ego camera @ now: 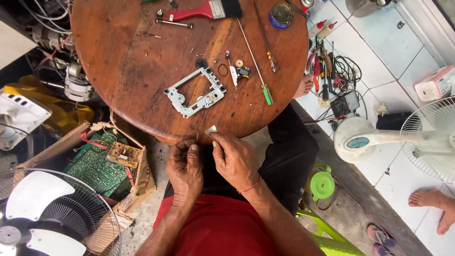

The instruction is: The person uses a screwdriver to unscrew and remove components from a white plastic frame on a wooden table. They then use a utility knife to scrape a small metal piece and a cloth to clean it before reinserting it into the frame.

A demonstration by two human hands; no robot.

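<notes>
— Where are my hands right now?

— Both sit at the near edge of the round wooden desk. My right hand pinches a small pale metal piece between thumb and fingers, closed on it right at the rim. My left hand is curled just beside it, fingers bent inward; I cannot tell whether they hold anything.

— Which way does the piece point?

— It is too small to read well. It looks tilted, one corner toward the desk's middle, the other toward me.

— And the bigger part?

— The grey metal frame lies flat, near the near edge but apart from my hands. Its long axis runs diagonally, from the near left up toward the far right.

— Room to move?

— Bare wood lies left of the frame and between it and the near edge. To its right a long green-handled screwdriver slants toward the right edge, with a small gear and a rubber ring close by. A red-handled brush rests at the far edge.
</notes>
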